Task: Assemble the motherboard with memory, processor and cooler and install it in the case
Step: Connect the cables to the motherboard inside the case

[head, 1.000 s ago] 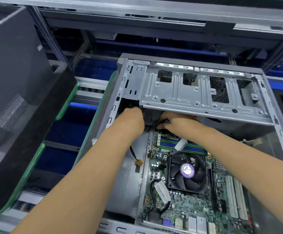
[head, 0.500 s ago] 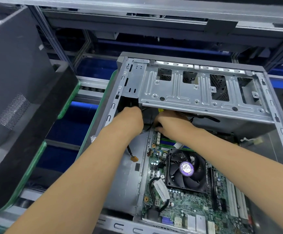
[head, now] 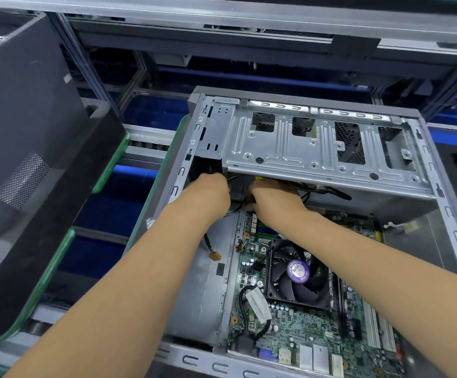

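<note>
The green motherboard point(head: 303, 331) lies inside the open grey case point(head: 178, 181). The black cooler fan point(head: 298, 271) with a purple label sits on it, and memory sticks point(head: 262, 229) show just beyond, partly behind my right forearm. My left hand point(head: 211, 192) reaches into the dark gap under the silver drive cage point(head: 317, 148), with its fingers hidden. Just to its right, my right hand point(head: 273, 203) has curled fingers and thumb pinching black cables point(head: 328, 190) at the board's far edge. A cable with an orange connector point(head: 215, 257) hangs below my left wrist.
A black case panel point(head: 31, 132) leans at the left on a green-edged tray point(head: 47, 274). A loose white connector point(head: 410, 227) lies on the case floor at the right. Metal rack rails and blue conveyor surfaces run behind the case.
Both hands have pushed further under the drive cage and a little to the left. The right hand now sits closer to the left one.
</note>
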